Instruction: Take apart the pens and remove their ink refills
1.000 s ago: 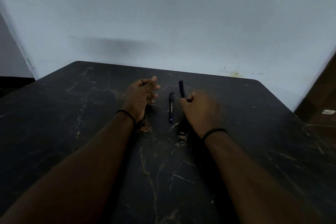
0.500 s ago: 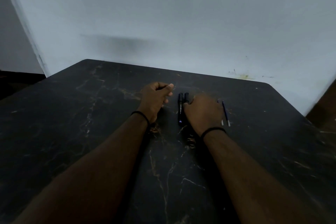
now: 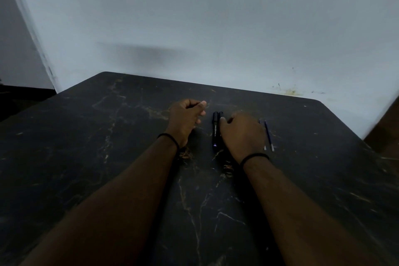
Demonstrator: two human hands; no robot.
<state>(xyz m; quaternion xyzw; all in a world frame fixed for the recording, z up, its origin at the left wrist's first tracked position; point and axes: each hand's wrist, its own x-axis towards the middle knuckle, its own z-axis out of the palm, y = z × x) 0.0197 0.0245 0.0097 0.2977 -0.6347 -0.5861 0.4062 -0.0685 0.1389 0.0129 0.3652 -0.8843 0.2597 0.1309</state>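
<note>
- Your left hand (image 3: pixel 185 119) rests on the desk (image 3: pixel 86 147), fingers loosely curled and holding nothing.
- Two black pens (image 3: pixel 215 130) lie side by side between your hands.
- Your right hand (image 3: pixel 243 134) lies against them, its fingers hidden; I cannot tell their grip.
- Two ink refills (image 3: pixel 268 135) lie just right of it.

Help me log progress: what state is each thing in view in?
left pen, lying flat, looks whole.
right pen, beside it, partly under right hand.
ink refills, out, lying side by side.
left hand, loosely curled, empty.
right hand, over right pen; grip unclear.
</note>
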